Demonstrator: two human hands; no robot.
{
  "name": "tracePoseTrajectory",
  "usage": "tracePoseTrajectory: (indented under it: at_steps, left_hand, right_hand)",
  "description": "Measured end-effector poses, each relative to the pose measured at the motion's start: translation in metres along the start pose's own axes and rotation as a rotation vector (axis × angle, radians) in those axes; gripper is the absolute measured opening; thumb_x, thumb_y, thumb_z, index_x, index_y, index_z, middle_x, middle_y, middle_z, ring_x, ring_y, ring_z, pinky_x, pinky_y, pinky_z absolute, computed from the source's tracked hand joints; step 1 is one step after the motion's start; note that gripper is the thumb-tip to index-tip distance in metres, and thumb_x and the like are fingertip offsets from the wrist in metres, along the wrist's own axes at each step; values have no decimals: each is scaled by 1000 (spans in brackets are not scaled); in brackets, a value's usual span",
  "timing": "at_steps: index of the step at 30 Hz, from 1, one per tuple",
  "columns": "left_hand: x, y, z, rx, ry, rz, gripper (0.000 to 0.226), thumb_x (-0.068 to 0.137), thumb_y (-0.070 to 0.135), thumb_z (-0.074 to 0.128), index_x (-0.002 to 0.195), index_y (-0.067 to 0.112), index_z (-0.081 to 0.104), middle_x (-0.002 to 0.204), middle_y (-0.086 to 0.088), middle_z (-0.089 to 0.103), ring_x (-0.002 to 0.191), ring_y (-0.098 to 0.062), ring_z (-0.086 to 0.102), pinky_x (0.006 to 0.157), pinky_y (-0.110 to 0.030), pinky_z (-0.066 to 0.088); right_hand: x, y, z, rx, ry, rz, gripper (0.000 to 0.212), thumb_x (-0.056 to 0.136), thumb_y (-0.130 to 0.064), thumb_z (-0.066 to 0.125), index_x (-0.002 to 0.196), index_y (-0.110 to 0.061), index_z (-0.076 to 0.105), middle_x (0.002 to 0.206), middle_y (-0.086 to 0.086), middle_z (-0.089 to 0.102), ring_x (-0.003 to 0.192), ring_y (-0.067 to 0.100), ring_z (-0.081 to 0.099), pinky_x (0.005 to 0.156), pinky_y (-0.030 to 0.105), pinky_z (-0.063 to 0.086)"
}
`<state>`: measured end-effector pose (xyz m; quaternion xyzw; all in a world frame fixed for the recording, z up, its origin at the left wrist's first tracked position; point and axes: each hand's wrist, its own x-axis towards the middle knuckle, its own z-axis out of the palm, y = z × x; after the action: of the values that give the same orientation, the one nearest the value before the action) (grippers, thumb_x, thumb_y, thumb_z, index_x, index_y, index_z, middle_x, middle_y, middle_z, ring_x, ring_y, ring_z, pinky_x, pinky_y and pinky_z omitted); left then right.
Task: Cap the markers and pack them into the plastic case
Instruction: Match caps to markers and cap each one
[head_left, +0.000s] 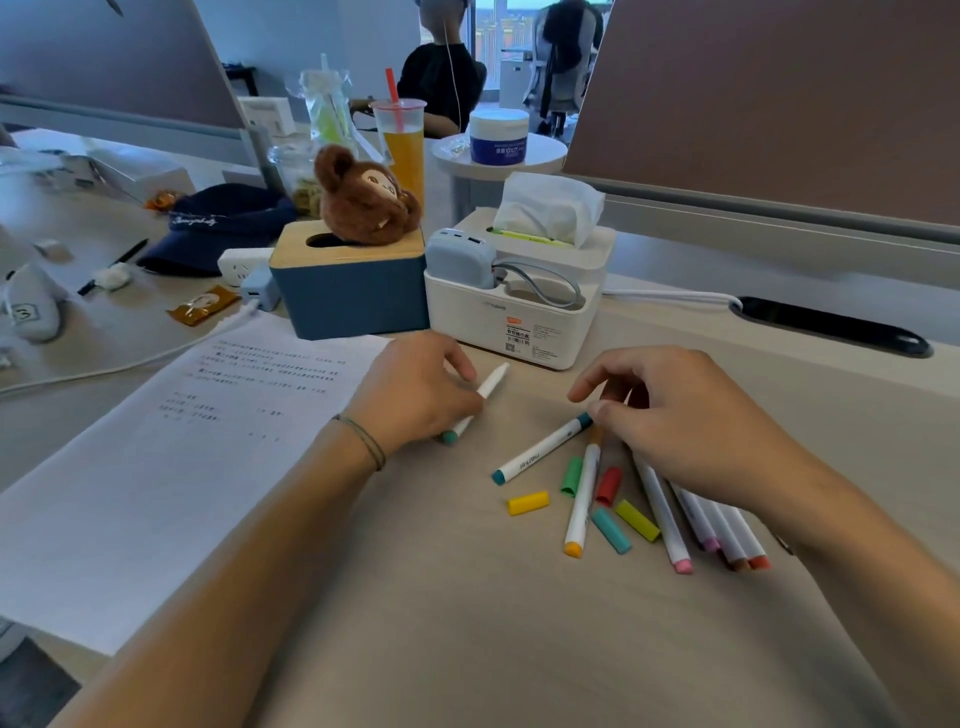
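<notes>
**Markers and loose caps on a crowded desk**

A pale wooden desk (467, 623) fills the view. Far across it, grey partition panels (779, 93) are set upright, and a seated person in dark clothing (441, 78) is seen beyond them. A printed sheet of paper (156, 467) lies at the left, under the left forearm. Behind the hands the way is blocked by two boxes side by side: a blue tissue box with a wooden lid (348, 296), on which a brown plush toy (363, 197) is perched, and a white tissue box (519, 306) with a grey power bank (460, 257) slotted in its front. A cup of orange drink (402, 145) and a dark blue cap (223, 223) are placed farther left.

A white marker with a teal end (475, 402) is gripped in the left hand (415, 395), fingers curled round its barrel. The right hand (675, 415) is curled over the far ends of the marker pile, its fingertips pinching the tip of the teal marker (540, 449). An orange-ended marker (584, 499) lies just beside it, and further markers (717, 525) are fanned out under the right wrist. Loose caps are scattered between them: yellow cap (527, 502), green cap (571, 475), red cap (609, 486), teal cap (612, 530) and a yellow-green cap (638, 519). The plastic case cannot be made out.
</notes>
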<state>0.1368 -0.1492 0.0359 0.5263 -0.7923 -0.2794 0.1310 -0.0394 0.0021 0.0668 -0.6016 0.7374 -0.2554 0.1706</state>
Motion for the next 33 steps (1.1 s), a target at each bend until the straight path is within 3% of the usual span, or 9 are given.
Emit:
tracePoseTrajectory:
  at_steps: [5,11,17,20,23,27,33]
  left_hand:
    - [-8,10,0,-318,-308,52,40,85,20,78,123,23,66,67,0,72,49,-9,59,59,-21,53]
    - [-15,19,5,-463,-475,72,58,86,8,74,139,22,55,84,-18,74,57,-18,62,60,-24,56]
    - [-17,20,8,-467,-460,66,23,93,7,62,112,13,73,72,2,72,58,-12,65,54,-23,55]
    - [-15,19,9,-453,-442,39,15,95,18,63,104,13,74,75,-2,69,58,-12,62,52,-23,53]
    - [-14,19,10,-424,-427,37,18,95,26,64,95,14,77,72,-4,66,57,-11,58,49,-21,46]
    - [-15,20,10,-395,-399,39,21,96,29,63,91,17,79,72,-1,67,55,-7,57,47,-18,42]
    - [-16,20,10,-402,-392,46,20,96,28,63,90,17,79,66,1,65,51,-6,55,47,-19,42]
  right_hand:
    - [-1,0,-6,-44,-113,15,18,98,-21,62,99,-36,73,88,-13,66,81,7,63,65,16,45]
    - [-3,2,-9,-130,-225,16,15,98,-25,63,102,-37,72,88,-13,65,79,6,62,65,18,43]
    - [-2,4,-8,-177,-275,52,14,94,-19,67,96,-31,73,74,-11,66,69,5,61,60,17,41]
    - [-3,6,-7,-221,-327,78,15,91,-15,70,89,-30,73,67,-13,67,64,0,62,59,16,42]
    - [-1,3,0,-224,-259,86,2,90,-30,73,90,-30,72,71,-11,65,70,6,62,62,22,43]
    - [1,-1,15,-355,-192,109,35,77,-60,77,99,-34,70,90,-10,60,85,12,57,71,33,51]
    - [2,2,25,-426,-185,91,39,78,-58,78,107,-34,68,96,-9,59,92,14,54,74,33,50]
